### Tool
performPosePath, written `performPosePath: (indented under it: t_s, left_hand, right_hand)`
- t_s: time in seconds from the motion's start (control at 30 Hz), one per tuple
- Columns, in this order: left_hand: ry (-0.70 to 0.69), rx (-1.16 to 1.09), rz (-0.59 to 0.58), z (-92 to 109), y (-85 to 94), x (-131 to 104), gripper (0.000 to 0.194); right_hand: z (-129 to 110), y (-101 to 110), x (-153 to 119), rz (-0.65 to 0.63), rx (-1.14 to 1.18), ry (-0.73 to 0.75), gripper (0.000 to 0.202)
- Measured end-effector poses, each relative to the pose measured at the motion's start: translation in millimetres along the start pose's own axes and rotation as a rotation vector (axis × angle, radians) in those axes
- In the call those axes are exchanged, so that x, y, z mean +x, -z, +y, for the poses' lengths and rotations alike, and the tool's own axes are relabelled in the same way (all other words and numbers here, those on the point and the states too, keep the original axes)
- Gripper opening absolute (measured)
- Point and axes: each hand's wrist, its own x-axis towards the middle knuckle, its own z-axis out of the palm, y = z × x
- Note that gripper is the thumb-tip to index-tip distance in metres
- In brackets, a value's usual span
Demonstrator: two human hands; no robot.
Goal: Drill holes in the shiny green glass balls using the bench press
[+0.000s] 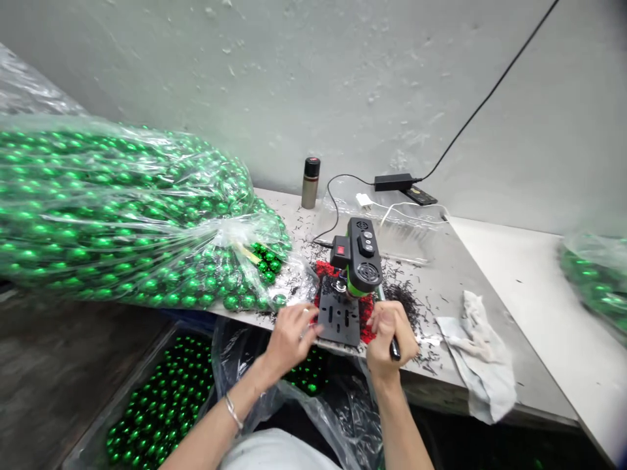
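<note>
A small bench press machine (363,258) with a black body and a green ring stands on the table above a slotted black base plate (337,318). My right hand (392,336) is wrapped round its lever handle (394,348), whose black end shows below the fingers. At the plate's left edge is my left hand (294,334), thumb and fingers apart, with nothing visible between them. Small red pieces (367,320) lie on both sides of the plate. Beside my left hand, shiny green balls (267,264) spill from the mouth of a large clear plastic bag (147,215).
A bin of green balls (157,398) stands below the table, left. Behind the machine are a dark-capped bottle (310,183), a power adapter (393,182) and cables. A white cloth (482,365) hangs over the front edge. Black scraps (401,300) litter the table (470,267).
</note>
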Motion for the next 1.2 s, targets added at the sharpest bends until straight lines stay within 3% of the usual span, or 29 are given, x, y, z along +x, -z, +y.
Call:
performPosePath:
  t_s: [0.07,0.13,0.23,0.4,0.53,0.63,0.7,0.77,0.87,0.97,1.1,1.2]
  left_hand:
    - [0.211,0.203,-0.035,-28,11.4,33,0.027]
    - [0.402,0.396,-0.233,-54,20.5,67,0.028]
    - [0.454,0.448,-0.333,-79,24.4,103,0.022]
    - [0.436,0.404,-0.409,-89,21.2,125,0.02]
    - [0.436,0.287,-0.387,-84,28.1,122,0.024]
    - [0.535,-0.253,-0.302,-69,27.0,107,0.038]
    - [0.626,-0.702,-0.241,-52,18.6,92,0.048]
    - [0.7,-0.961,-0.205,-32,4.8,77,0.056]
    - [0.788,-1.104,-0.152,-9,-19.6,60,0.06]
    - [0.872,-1.196,-0.08,2,-38.0,50,0.06]
    - [0.91,-1.287,-0.02,7,-43.9,45,0.065]
    - [0.869,-1.22,-0.032,10,-42.7,45,0.059]
  right_hand:
    - [0,-1,0,0.007,0.007,0.017,0.033]
    - [0,-1,1,0.008,0.005,0.025,0.033]
    - [-1,-1,1,0.008,0.004,0.024,0.032]
    - [0,-1,-1,-0.006,-0.002,0.008,0.034]
    - [-1,-1,-1,-0.006,-0.001,0.002,0.033]
    - [-2,-2,1,-0.006,-0.004,-0.002,0.033]
    - [-2,-2,1,-0.004,-0.006,-0.008,0.034]
    - [-2,-2,2,-0.006,-0.001,-0.014,0.034]
    - [-1,-1,1,-0.014,0.01,-0.015,0.034]
    - [-1,-1,0,-0.016,0.006,-0.01,0.033]
    - [-4,-1,3,-0.017,-0.004,-0.008,0.033]
    - [-10,-1,10,-0.024,0.0,-0.033,0.036]
